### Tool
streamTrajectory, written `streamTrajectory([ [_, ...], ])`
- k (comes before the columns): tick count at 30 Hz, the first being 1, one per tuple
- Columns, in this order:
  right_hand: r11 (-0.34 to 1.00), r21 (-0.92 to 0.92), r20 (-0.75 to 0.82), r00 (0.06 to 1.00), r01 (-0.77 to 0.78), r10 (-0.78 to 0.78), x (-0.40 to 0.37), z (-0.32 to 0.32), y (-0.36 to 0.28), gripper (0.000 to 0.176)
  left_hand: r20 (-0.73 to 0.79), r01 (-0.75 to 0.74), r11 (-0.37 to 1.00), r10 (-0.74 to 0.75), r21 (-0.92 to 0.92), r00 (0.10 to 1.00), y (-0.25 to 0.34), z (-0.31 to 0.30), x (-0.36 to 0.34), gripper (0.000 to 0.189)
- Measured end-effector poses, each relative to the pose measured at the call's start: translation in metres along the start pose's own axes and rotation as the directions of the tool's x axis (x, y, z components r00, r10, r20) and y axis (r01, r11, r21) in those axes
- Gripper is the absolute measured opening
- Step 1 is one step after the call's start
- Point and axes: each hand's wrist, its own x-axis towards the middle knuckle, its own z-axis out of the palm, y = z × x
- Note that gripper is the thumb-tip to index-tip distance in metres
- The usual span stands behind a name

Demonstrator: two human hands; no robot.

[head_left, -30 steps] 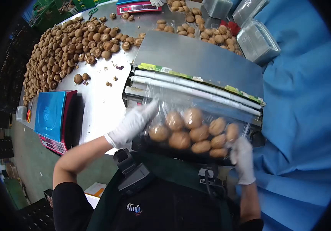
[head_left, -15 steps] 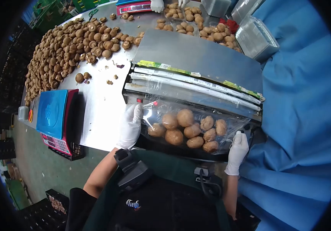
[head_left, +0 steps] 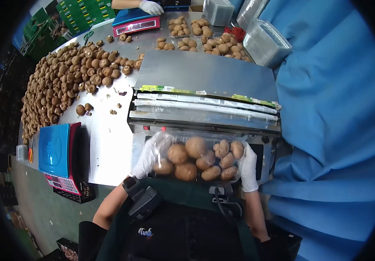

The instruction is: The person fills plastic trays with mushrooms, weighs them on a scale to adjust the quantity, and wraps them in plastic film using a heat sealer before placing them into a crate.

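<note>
A clear plastic tray of brown mushrooms (head_left: 185,171), covered with cling film, is held level in front of my body. Larger mushrooms fill its left part and smaller ones its right. My left hand (head_left: 149,153), in a white glove, grips the left end, its fingers partly under shiny film. Around the right end, my gloved right hand (head_left: 249,168) is closed, fingertips partly hidden beneath. Just beyond the tray stands a film-wrapping machine (head_left: 209,71) with a metal cover and a white film roll (head_left: 205,105) along its front.
A big heap of mushrooms (head_left: 61,82) covers the table's left side. Near it sits a blue-topped scale (head_left: 54,150). Filled trays (head_left: 179,27) and stacked empty trays (head_left: 266,43) stand at the back. A co-worker's gloved hand (head_left: 151,7) rests by another scale (head_left: 136,25). Blue sheeting (head_left: 327,108) hangs right.
My right hand has gone from pinching film beyond the tray's right side to clasping that end. My left hand has closed in on the left end. The tray is nearer my body; the view has shifted.
</note>
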Motion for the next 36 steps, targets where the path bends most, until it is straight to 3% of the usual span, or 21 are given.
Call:
streamTrajectory([
  [1,0.865,0.373,0.229,0.937,-0.336,0.265,-0.006,-0.002,-0.042,0.011,0.269,-0.074,0.959,-0.002,0.272,0.963,0.009,-0.003,-0.002,0.034],
  [2,0.87,0.326,0.417,0.882,-0.369,0.218,-0.012,-0.003,-0.027,0.012,0.461,-0.075,0.983,-0.012,0.17,0.887,0.012,0.005,-0.005,0.034],
  [4,0.933,0.185,0.655,0.747,-0.308,0.117,-0.025,-0.001,-0.036,0.016,0.656,0.281,0.928,-0.054,-0.245,0.753,0.019,0.023,-0.014,0.035],
  [6,0.981,0.09,0.754,0.656,-0.173,0.046,-0.034,0.003,-0.065,0.018,0.725,0.459,0.813,-0.069,-0.357,0.686,0.022,0.028,-0.021,0.036],
  [12,0.977,0.02,0.787,0.606,-0.213,0.116,-0.041,0.003,-0.068,0.02,0.744,0.611,0.64,-0.091,-0.465,0.662,0.026,0.013,-0.029,0.04],
  [14,0.989,-0.063,0.686,0.714,-0.133,0.14,-0.036,-0.001,-0.068,0.02,0.744,0.634,0.599,-0.092,-0.489,0.661,0.023,0.003,-0.031,0.042],
  [15,0.984,-0.172,0.627,0.776,0.053,0.068,-0.027,-0.007,-0.067,0.023,0.742,0.643,0.577,-0.092,-0.504,0.664,0.022,-0.001,-0.033,0.042],
  [16,0.999,-0.05,0.449,0.893,-0.015,0.036,-0.024,-0.006,-0.089,0.028,0.74,0.651,0.555,-0.091,-0.518,0.667,0.022,-0.007,-0.034,0.043],
  [17,0.965,0.167,0.319,0.937,-0.201,0.14,-0.033,0.001,-0.128,0.034,0.742,0.66,0.534,-0.087,-0.529,0.665,0.021,-0.014,-0.035,0.044],
  [19,0.908,0.33,0.464,0.882,-0.26,0.083,-0.047,0.019,-0.159,0.04,0.732,0.667,0.486,-0.077,-0.565,0.677,0.02,-0.028,-0.037,0.045],
  [21,0.952,-0.044,0.776,0.59,-0.302,0.223,-0.058,0.04,-0.148,0.037,0.711,0.662,0.437,-0.07,-0.609,0.7,0.018,-0.046,-0.042,0.046],
  [24,0.886,-0.067,0.768,0.543,-0.458,0.339,-0.067,0.069,-0.166,0.033,0.679,0.64,0.386,-0.046,-0.665,0.733,0.021,-0.078,-0.043,0.048],
  [27,0.919,-0.123,0.751,0.571,-0.375,0.333,-0.077,0.087,-0.166,0.032,0.625,0.59,0.363,-0.026,-0.721,0.78,0.027,-0.119,-0.029,0.051],
  [28,0.937,-0.199,0.753,0.568,-0.287,0.334,-0.076,0.09,-0.173,0.034,0.61,0.57,0.384,-0.019,-0.727,0.792,0.033,-0.134,-0.022,0.051],
  [30,0.991,-0.079,0.742,0.657,-0.106,0.129,-0.078,0.094,-0.167,0.034,0.6,0.515,0.512,0.001,-0.688,0.8,0.046,-0.144,-0.015,0.053],
  [31,0.948,-0.198,0.727,0.611,-0.249,0.312,-0.077,0.093,-0.172,0.035,0.547,0.374,0.704,0.025,-0.604,0.837,0.054,-0.139,-0.024,0.063],
  [32,0.95,-0.205,0.695,0.648,-0.235,0.31,-0.08,0.093,-0.173,0.037,0.492,0.22,0.854,0.048,-0.472,0.869,0.063,-0.133,-0.033,0.073],
  [33,0.981,-0.138,0.695,0.693,-0.135,0.193,-0.079,0.094,-0.152,0.039,0.535,0.177,0.936,0.014,-0.304,0.844,0.049,-0.145,-0.027,0.063],
  [34,0.927,-0.295,0.636,0.676,-0.233,0.372,-0.08,0.09,-0.17,0.043,0.519,0.245,0.905,-0.031,-0.348,0.854,0.046,-0.143,-0.023,0.056],
  [35,0.93,-0.304,0.605,0.712,-0.206,0.356,-0.088,0.084,-0.191,0.046,0.491,0.303,0.872,-0.085,-0.384,0.867,0.048,-0.135,-0.019,0.049],
  [36,0.952,-0.3,0.614,0.75,-0.066,0.246,-0.09,0.083,-0.177,0.048,0.532,0.37,0.804,-0.08,-0.465,0.843,0.05,-0.119,-0.02,0.044],
])
